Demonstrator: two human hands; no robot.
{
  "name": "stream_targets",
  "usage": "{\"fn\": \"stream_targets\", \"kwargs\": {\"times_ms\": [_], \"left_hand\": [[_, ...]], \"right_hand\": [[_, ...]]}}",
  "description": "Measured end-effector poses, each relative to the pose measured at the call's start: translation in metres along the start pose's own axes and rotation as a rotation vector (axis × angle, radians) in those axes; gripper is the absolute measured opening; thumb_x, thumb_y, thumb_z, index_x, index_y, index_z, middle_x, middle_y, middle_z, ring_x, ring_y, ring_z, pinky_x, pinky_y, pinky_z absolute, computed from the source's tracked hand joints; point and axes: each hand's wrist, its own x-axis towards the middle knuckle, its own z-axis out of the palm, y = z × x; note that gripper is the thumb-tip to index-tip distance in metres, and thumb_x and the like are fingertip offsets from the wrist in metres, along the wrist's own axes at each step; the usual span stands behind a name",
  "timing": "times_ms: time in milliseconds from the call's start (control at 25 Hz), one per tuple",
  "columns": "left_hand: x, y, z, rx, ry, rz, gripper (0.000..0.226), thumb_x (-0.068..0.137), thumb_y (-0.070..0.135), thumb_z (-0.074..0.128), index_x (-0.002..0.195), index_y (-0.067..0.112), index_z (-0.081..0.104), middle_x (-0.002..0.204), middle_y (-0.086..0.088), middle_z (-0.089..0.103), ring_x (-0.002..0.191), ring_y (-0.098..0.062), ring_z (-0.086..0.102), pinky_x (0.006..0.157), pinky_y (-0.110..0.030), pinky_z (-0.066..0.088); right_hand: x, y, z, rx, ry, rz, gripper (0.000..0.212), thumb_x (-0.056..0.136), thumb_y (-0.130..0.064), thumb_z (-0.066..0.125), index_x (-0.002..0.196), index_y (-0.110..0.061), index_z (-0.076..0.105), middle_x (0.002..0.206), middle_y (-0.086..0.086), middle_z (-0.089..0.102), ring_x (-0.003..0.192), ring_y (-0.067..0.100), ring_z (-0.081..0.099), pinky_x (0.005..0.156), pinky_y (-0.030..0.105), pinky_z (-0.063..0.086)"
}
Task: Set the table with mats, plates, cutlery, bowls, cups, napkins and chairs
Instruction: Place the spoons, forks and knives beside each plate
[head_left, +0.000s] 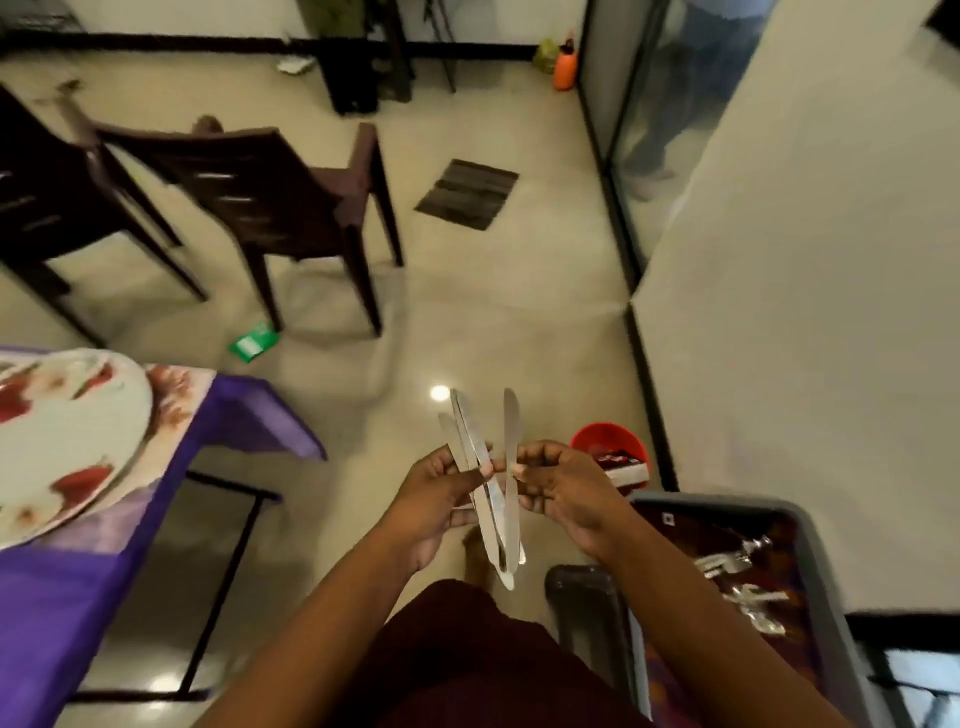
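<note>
I hold several steel table knives (470, 441) fanned out in front of my waist, blades pointing away from me. My left hand (434, 499) grips a bunch of them by the handles. My right hand (563, 488) pinches a single knife (510, 441) beside that bunch. At the left stands the table with a purple cloth (47, 597). On it lies a floral mat (176, 400) with a white plate (57, 441) with red flower print. A grey tray (826, 577) at lower right holds forks (727, 564) and other cutlery.
Two dark brown chairs (291, 208) stand on the tiled floor beyond the table. A dark mat (467, 193) lies on the floor farther off. A red bucket (610, 447) sits by the white wall (805, 312). A green packet (252, 343) lies near a chair leg.
</note>
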Motion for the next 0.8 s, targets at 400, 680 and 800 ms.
{"fn": "stream_targets", "kwargs": {"times_ms": [400, 680, 800], "left_hand": [[-0.115, -0.051, -0.143, -0.307, 0.355, 0.026, 0.032, 0.079, 0.018, 0.079, 0.104, 0.008, 0.061, 0.072, -0.007, 0.058, 0.058, -0.015, 0.051, 0.054, -0.029, 0.046], [-0.194, -0.056, -0.310, -0.343, 0.608, 0.129, 0.050, 0.066, 0.018, 0.084, 0.108, 0.004, 0.060, 0.067, 0.003, 0.057, 0.048, -0.005, 0.038, 0.042, -0.019, 0.028], [-0.231, -0.071, -0.364, -0.393, 0.748, 0.156, 0.051, 0.064, 0.015, 0.086, 0.107, 0.006, 0.061, 0.067, 0.001, 0.062, 0.045, -0.007, 0.038, 0.042, -0.021, 0.025]], "right_hand": [[0.009, 0.032, 0.178, -0.299, -0.326, 0.094, 0.006, 0.090, -0.002, 0.061, 0.095, -0.005, 0.061, 0.083, 0.011, 0.070, 0.071, 0.018, 0.066, 0.066, 0.027, 0.054], [0.021, 0.066, 0.372, -0.279, -0.475, 0.105, 0.006, 0.092, 0.001, 0.057, 0.093, -0.004, 0.058, 0.077, 0.012, 0.069, 0.069, 0.021, 0.066, 0.064, 0.029, 0.056], [0.021, 0.088, 0.438, -0.293, -0.581, 0.106, 0.016, 0.091, 0.004, 0.058, 0.100, -0.008, 0.056, 0.078, 0.016, 0.068, 0.069, 0.023, 0.067, 0.061, 0.029, 0.056]]}}
